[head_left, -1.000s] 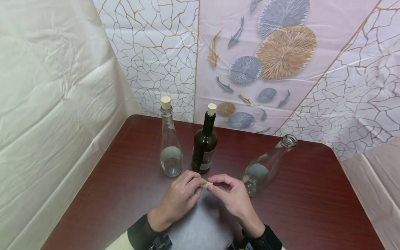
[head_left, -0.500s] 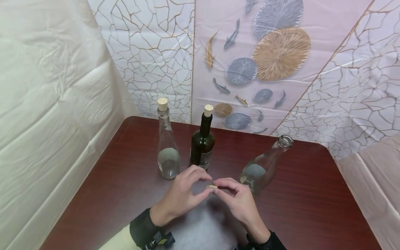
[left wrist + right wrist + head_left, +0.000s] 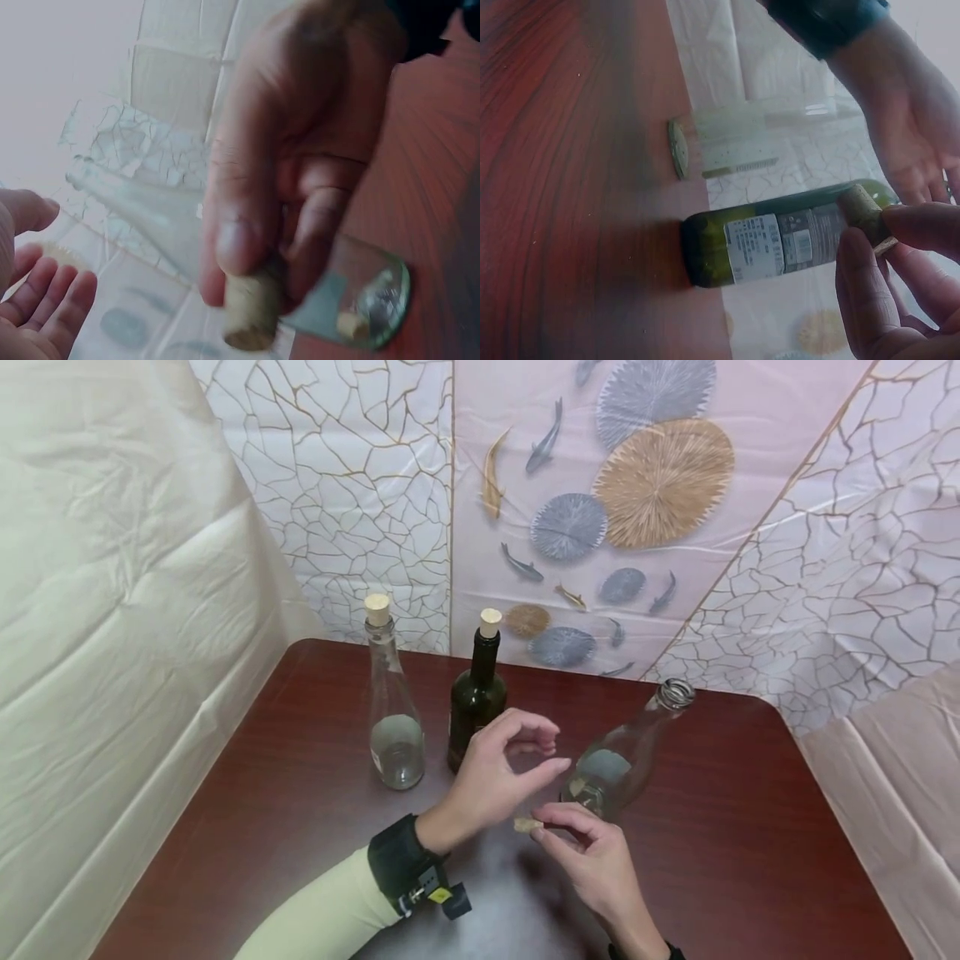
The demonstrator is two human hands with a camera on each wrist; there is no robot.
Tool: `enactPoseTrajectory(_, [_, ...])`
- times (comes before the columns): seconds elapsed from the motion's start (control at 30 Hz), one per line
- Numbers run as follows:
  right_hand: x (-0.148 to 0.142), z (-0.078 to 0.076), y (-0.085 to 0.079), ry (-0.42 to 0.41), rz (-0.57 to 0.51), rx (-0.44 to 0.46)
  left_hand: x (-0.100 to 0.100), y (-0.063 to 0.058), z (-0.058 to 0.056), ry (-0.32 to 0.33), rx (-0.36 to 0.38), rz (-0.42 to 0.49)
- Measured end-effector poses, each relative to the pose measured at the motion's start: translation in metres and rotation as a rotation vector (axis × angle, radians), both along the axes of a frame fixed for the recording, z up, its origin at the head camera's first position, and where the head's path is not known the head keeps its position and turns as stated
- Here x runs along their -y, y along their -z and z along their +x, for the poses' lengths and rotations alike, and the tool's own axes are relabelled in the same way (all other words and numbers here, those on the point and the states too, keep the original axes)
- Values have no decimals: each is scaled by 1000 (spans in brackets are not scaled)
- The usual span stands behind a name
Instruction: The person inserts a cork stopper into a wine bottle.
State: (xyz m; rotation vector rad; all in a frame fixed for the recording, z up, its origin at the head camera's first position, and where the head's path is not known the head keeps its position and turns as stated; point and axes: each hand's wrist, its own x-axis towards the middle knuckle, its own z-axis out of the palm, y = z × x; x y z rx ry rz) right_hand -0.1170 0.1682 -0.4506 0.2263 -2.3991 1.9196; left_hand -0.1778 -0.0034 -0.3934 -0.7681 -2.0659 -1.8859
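Observation:
My right hand pinches a small cork between thumb and fingertips, low over the table; the right wrist view shows the cork side-on. My left hand is raised above it with spread, loosely bent fingers and nothing in them. Its fingertips point toward a clear glass bottle with an open mouth on the right. A piece of cork shows at that bottle's base in the left wrist view. The left hand partly covers a dark green bottle topped with a cork.
Another clear bottle, with a cork in its mouth, stands left of the green one. The red-brown table backs onto a patterned cloth, with a pale curtain along the left.
The left hand has let go of the cork and moved up and to the right, toward the clear bottle. The right hand keeps the cork and has shifted slightly down and right.

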Motion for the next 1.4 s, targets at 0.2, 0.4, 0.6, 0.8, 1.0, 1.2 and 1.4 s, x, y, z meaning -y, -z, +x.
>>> enactPoseTrajectory(0.2, [-4,3,0,32,-6,0,-33,-16,-18,59,13,-2])
enactPoseTrajectory(0.4, [-10,6,2,85,7,-13,-62,-20,-31,102,64,-50])
enactPoseTrajectory(0.6, [-13,8,5,99,-7,14,-76,-26,-38,77,43,-137])
enactPoseTrajectory(0.8, [-15,9,7,92,-2,6,-85,-28,-46,74,23,-161])
enactPoseTrajectory(1.0, [-16,9,10,91,-8,-5,-86,-27,-50,75,8,-207])
enactPoseTrajectory(1.2, [-17,10,10,86,-18,-12,-85,-30,-50,64,-60,-272])
enactPoseTrajectory(1.4, [-18,11,10,83,-24,-12,-82,-33,-49,60,-57,-288])
